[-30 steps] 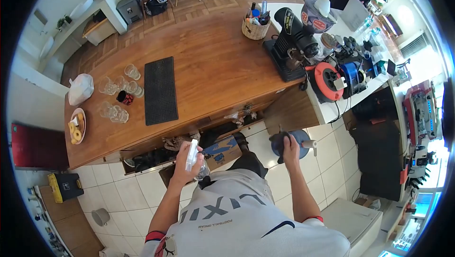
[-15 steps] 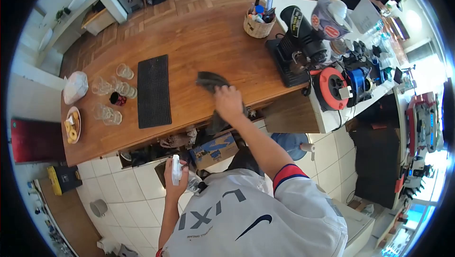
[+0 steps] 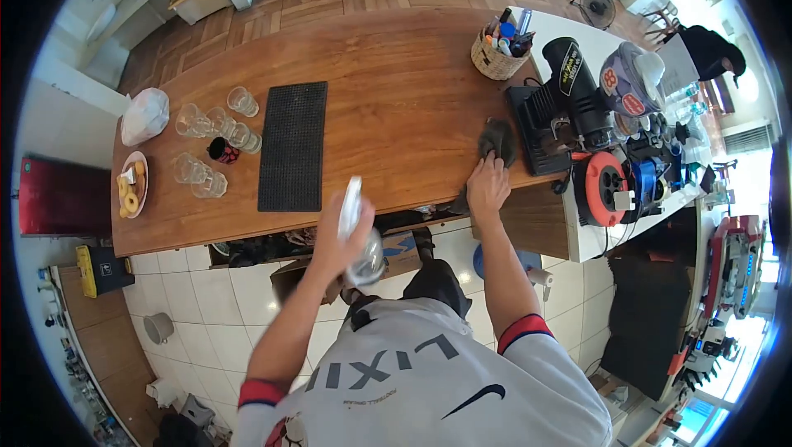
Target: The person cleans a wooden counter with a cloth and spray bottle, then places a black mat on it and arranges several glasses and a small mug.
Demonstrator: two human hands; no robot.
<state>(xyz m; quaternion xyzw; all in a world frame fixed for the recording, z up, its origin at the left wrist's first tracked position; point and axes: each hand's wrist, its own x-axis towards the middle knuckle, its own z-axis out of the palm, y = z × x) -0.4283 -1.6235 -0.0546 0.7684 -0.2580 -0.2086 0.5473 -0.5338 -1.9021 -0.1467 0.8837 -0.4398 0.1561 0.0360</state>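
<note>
My right hand (image 3: 488, 187) presses a dark grey cloth (image 3: 498, 138) on the wooden counter (image 3: 396, 92), near its front right edge. The cloth is bunched under and beyond my fingers, just left of a black coffee machine (image 3: 536, 129). In my left hand (image 3: 337, 241) is a spray bottle (image 3: 368, 265) with a white trigger head and a clear body, its fingers wrapped round the head. That hand is slightly blurred and sits by the counter's front edge, near a black rubber mat (image 3: 294, 146).
Several glasses (image 3: 210, 185), a plate of doughnuts (image 3: 142, 169) and a white bag (image 3: 145, 117) stand at the left. A wicker basket (image 3: 495, 61) is at the back right. A red cable reel (image 3: 596, 187) sits on the white side counter. A person (image 3: 711, 51) is far right.
My right hand and the cloth have moved right across the counter, toward the coffee machine. The left hand has come up and forward with the spray bottle. The view has shifted too.
</note>
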